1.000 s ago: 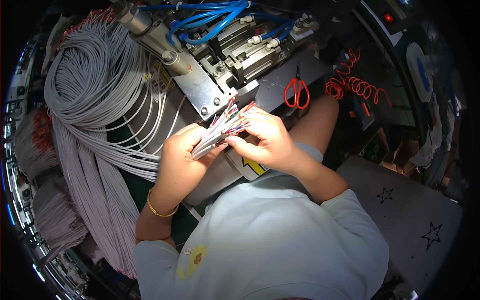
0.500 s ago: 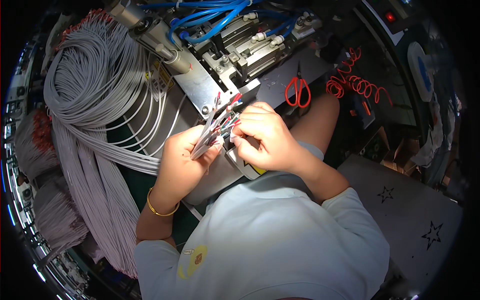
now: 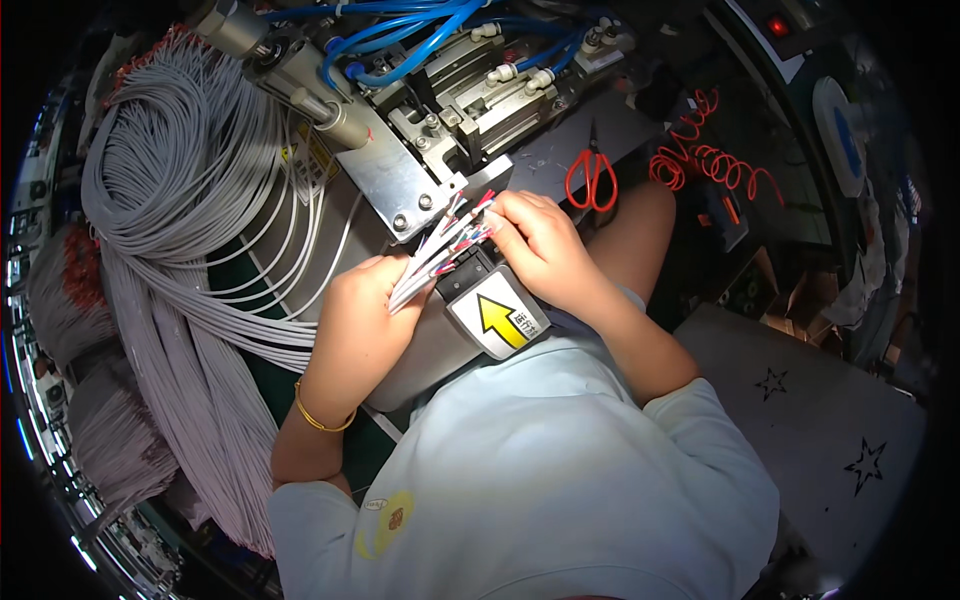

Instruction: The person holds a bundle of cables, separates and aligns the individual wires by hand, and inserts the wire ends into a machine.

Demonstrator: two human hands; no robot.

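Note:
In my left hand [image 3: 365, 312] is a small bunch of grey cables [image 3: 418, 272], gripped with the fingers wrapped round it. Their stripped ends fan out to the upper right, showing thin red, white, blue and dark wires [image 3: 474, 234]. My right hand [image 3: 545, 245] pinches at these wire ends with thumb and forefinger; exactly which strands it grips is hidden. Just beyond both hands stands a metal machine [image 3: 395, 185] with a flat steel plate. Below the wires, a white label with a yellow arrow [image 3: 497, 313] shows on the machine's front block.
A large coil of grey cables [image 3: 150, 190] lies at the left, its long ends hanging down. Blue air hoses [image 3: 420, 50] cross the machine's top. Red-handled scissors [image 3: 592, 182] lie right of the machine, near a coiled red hose [image 3: 715, 170]. A grey surface with stars [image 3: 800, 400] is lower right.
My right hand has moved up and away from the left, toward the wire tips, uncovering the arrow label. The cables in my left hand now point further to the upper right.

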